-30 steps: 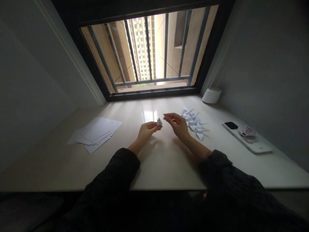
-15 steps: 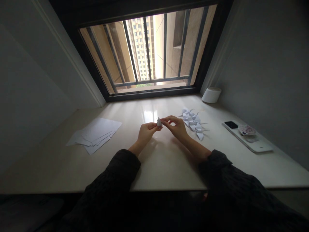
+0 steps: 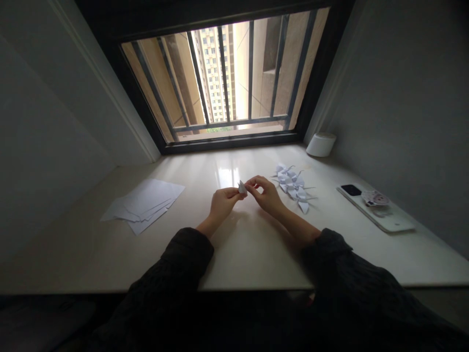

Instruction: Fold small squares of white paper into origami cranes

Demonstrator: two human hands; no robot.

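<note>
Left hand (image 3: pixel 223 203) pinches one small folded paper piece (image 3: pixel 242 187); right hand (image 3: pixel 266 193) narrow beside it, contact unclear. Right of center: overlapping paper cranes (image 3: pixel 293 188), count unclear. Left: several paper sheets (image 3: pixel 142 205).

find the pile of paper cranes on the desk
In the head view, the origami paper cranes lie in a loose pile on the white desk, just beyond and right of the right hand, between it and the phone.
</note>
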